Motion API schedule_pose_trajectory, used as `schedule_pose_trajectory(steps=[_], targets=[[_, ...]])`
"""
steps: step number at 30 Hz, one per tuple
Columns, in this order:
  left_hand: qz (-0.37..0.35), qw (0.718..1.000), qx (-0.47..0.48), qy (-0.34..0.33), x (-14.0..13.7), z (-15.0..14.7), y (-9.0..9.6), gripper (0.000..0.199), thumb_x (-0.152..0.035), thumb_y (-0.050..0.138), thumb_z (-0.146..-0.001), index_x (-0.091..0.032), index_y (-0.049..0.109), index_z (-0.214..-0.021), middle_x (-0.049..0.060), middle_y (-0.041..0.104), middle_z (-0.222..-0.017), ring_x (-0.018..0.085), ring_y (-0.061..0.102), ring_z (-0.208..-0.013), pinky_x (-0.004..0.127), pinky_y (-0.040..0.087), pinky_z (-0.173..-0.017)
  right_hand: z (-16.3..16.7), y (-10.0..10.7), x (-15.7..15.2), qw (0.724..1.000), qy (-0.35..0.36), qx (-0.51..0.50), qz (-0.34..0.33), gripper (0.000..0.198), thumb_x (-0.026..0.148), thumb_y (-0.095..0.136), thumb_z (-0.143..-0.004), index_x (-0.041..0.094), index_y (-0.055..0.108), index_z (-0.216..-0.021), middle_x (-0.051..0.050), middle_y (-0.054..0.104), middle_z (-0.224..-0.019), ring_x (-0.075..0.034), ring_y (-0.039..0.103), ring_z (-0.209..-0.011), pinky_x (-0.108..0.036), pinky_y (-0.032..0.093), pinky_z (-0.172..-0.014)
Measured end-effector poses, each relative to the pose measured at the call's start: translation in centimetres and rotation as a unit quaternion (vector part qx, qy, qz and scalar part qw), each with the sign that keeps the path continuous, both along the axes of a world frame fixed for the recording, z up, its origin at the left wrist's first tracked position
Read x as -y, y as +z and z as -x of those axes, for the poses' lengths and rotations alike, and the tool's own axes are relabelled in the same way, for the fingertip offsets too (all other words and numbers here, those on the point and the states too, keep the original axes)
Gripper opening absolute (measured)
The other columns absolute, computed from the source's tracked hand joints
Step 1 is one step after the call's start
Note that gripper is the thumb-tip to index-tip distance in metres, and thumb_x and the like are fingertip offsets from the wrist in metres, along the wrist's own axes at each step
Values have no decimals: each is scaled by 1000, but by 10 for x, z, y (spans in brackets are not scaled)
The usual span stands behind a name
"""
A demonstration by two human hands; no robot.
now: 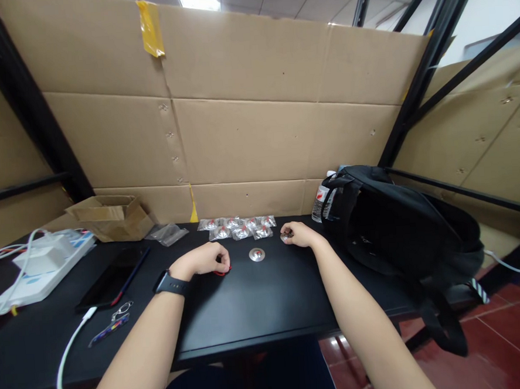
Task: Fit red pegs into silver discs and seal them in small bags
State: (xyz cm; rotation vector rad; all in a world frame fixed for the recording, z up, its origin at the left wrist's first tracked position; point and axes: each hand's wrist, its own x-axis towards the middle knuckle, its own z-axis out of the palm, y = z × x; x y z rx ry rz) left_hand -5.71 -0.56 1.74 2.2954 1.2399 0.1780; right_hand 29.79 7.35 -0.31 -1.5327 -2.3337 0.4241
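Observation:
My left hand point(206, 259), a dark watch on its wrist, rests low over the black table with its fingers curled and closed. A small red cord-like piece point(222, 273) shows under those fingertips. On the right, my right hand point(301, 234) has its fingertips closed on a small silvery metal disc point(285, 237), partly covered by the fingers. Between both hands lies a round metal disc point(257, 254) with a red spot in its middle. Behind it, several similar discs in clear plastic bags point(241, 231) sit in two rows.
A black backpack point(402, 221) and a water bottle point(320, 201) stand at the right. To the left are a cardboard box point(112, 220), a clear bag point(168, 234), a phone point(111, 280), a white power strip point(48, 272) and a keyring charm point(110, 330). Cardboard point(247, 136) walls the back.

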Motion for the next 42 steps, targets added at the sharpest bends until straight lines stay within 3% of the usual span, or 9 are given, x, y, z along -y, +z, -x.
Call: schedule_pose_trajectory(steps=[4, 10, 18, 25, 31, 36, 42], targets=[[5, 1000, -1, 7, -1, 2, -1, 18, -29, 71, -69, -21, 76, -84, 1, 77, -88, 18, 67, -80, 22, 46, -71, 0, -1, 0, 1000, 3, -1, -14, 30, 15, 76, -71, 19, 73, -100, -6, 74, -98, -19, 68, -88, -26, 48, -78], [-2, 1000, -3, -7, 0, -1, -2, 11, -27, 65, -73, -19, 72, -74, 1, 74, -78, 16, 64, -70, 22, 44, -67, 0, 0, -1, 999, -23, -11, -26, 31, 14, 74, -71, 22, 72, -101, -5, 74, -99, -18, 68, -84, -25, 49, -75], [-78, 997, -5, 28, -8, 14, -6, 14, -31, 65, -76, -21, 73, -82, 1, 74, -83, 17, 64, -76, 23, 44, -71, 11, 8, 6, 993, -22, -101, -50, 22, 16, 71, -75, 19, 69, -97, -5, 72, -98, -14, 65, -72, -25, 50, -72], [-58, 997, -26, 45, -7, 3, -9, 10, -32, 70, -73, -24, 75, -76, 0, 75, -77, 17, 66, -72, 23, 43, -69, 18, 10, 10, 993, -3, -108, -47, 17, 14, 69, -76, 19, 69, -92, -4, 71, -97, -14, 64, -72, -26, 50, -73], [-99, 993, -40, 59, -3, -6, -8, 8, -23, 64, -80, -24, 69, -74, 1, 75, -82, 21, 66, -84, 29, 39, -83, 26, 4, 8, 992, 8, -106, -64, 23, 20, 70, -79, 20, 67, -102, -6, 69, -102, -16, 64, -79, -27, 49, -76], [-153, 985, 47, 68, -2, -10, -4, 13, -27, 50, -94, -23, 61, -87, 0, 74, -88, 18, 67, -84, 28, 40, -84, 50, 4, 20, 981, 57, -168, -76, 31, 25, 69, -80, 20, 63, -110, -6, 67, -105, -13, 62, -69, -28, 50, -73], [-226, 955, 162, 102, -1, -25, -1, 17, -38, 61, -89, -22, 67, -86, 2, 75, -92, 20, 66, -89, 28, 44, -87, 87, 9, 46, 934, 123, -334, -33, 32, 33, 71, -78, 21, 62, -107, -6, 67, -113, -16, 67, -80, -30, 54, -75]])
